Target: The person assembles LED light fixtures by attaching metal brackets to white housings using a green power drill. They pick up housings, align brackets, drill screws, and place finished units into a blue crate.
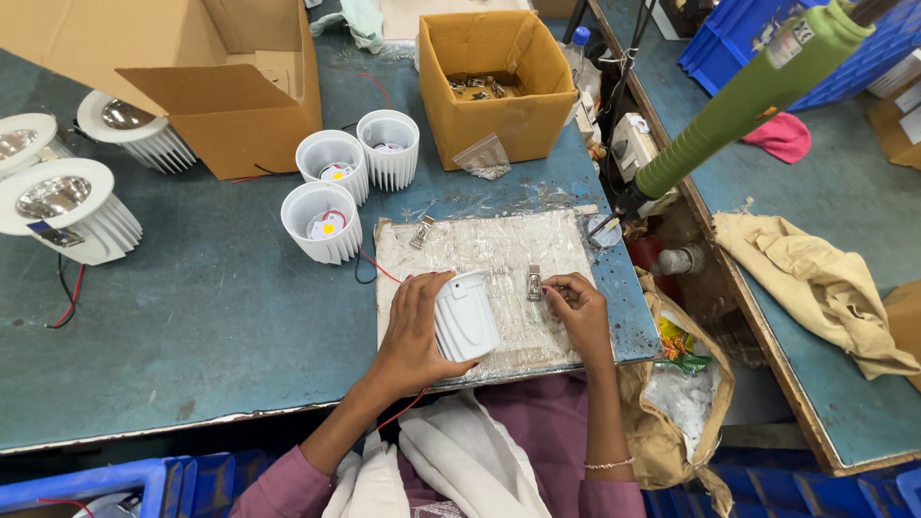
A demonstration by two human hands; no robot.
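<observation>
Lying under the left hand [414, 331], which grips its ribbed side, the white lamp housing [466, 315] appears light, rigid and smooth, while the right hand [579, 312] pinches a small metal clip [534, 283].

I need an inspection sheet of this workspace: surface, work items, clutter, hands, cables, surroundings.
Surface: blue-green worn table with a plastic-wrapped board on it.
Work items: white finned lamp housing lying on the board; small metal clip beside it.
Clutter: three open housings, finished lamps at left, two cardboard boxes, another clip, small plastic bag.
Hands: left hand holds the housing; right hand touches the clip.
Cables: red and black wires at left; red wire by the board.
Surroundings: hanging green tool, blue crates, tan cloth.
</observation>
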